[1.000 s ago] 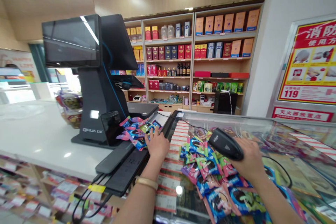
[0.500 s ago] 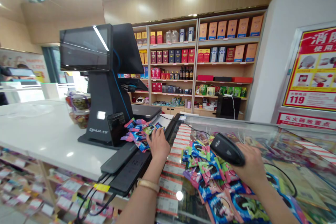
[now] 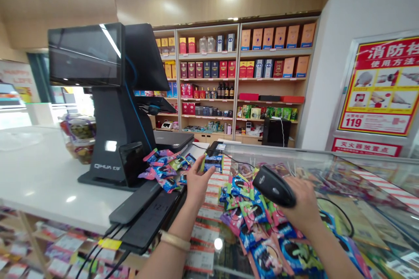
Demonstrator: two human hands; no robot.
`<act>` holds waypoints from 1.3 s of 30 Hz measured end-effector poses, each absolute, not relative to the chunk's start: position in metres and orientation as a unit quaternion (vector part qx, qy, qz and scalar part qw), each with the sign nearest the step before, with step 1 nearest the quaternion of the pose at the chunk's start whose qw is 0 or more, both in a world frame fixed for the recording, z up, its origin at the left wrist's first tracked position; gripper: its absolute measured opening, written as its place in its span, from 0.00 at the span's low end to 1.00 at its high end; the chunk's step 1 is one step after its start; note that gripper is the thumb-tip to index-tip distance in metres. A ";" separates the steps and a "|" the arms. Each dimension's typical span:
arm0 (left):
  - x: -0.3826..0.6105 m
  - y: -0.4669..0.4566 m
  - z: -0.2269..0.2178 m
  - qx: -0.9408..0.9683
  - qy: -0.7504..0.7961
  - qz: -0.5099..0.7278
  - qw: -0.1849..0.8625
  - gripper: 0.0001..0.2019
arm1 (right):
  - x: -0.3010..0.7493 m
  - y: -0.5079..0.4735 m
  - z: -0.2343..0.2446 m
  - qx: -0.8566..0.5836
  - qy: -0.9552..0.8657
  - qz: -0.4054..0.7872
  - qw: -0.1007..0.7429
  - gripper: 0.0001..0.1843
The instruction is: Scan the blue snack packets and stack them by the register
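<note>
My left hand point(image 3: 197, 182) pinches a small blue-and-green snack packet point(image 3: 213, 163) above the near edge of the glass counter. Left of that hand, a small heap of pink, blue and green snack packets point(image 3: 163, 170) lies by the foot of the checkout terminal point(image 3: 113, 135). My right hand point(image 3: 303, 205) is wrapped round a black barcode scanner point(image 3: 274, 186), its head pointing up and left. Beneath the scanner, a larger pile of the same kind of packets point(image 3: 258, 211) covers part of the glass counter.
A white counter point(image 3: 42, 183) stretches to the left, with clear tubs of food point(image 3: 80, 135) behind the terminal. The scanner's cable point(image 3: 238, 157) runs across the glass display counter point(image 3: 327, 170). Shelves of boxes and bottles point(image 3: 209, 79) line the back wall.
My left hand has lifted a packet from the left heap and brought it to the right, toward the scanner. My right hand still holds the scanner. The view has turned slightly right.
</note>
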State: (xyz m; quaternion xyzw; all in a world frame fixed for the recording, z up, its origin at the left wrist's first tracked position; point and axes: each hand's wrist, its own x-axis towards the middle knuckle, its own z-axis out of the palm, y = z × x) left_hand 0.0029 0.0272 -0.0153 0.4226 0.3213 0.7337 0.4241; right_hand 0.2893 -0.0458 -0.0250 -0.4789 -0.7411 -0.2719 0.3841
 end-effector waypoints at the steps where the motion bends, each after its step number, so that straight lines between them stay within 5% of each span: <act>1: 0.005 0.026 -0.015 0.389 0.298 0.730 0.476 0.31 | 0.288 -0.047 -0.024 -0.476 -0.742 -0.272 0.385 0.09; 5: 0.012 0.020 -0.011 0.280 0.242 0.686 0.626 0.18 | 0.284 -0.050 -0.021 -0.464 -0.750 -0.277 0.381 0.08; 11: 0.019 0.016 -0.016 0.227 0.287 0.645 0.671 0.08 | 0.277 -0.053 -0.020 -0.465 -0.764 -0.250 0.371 0.08; 20: 0.029 0.012 -0.023 0.325 0.271 0.644 0.637 0.19 | 0.259 -0.066 -0.006 -0.508 -0.771 -0.158 0.350 0.06; 32: 0.030 0.008 -0.020 0.351 0.286 0.637 0.624 0.21 | 0.254 -0.067 -0.006 -0.511 -0.756 -0.151 0.381 0.08; 35: 0.031 0.008 -0.021 0.376 0.309 0.657 0.575 0.21 | 0.259 -0.064 -0.009 -0.504 -0.747 -0.174 0.397 0.07; 39: 0.037 0.010 -0.027 0.517 0.368 0.694 0.340 0.15 | 0.271 -0.058 -0.010 -0.503 -0.714 -0.239 0.425 0.07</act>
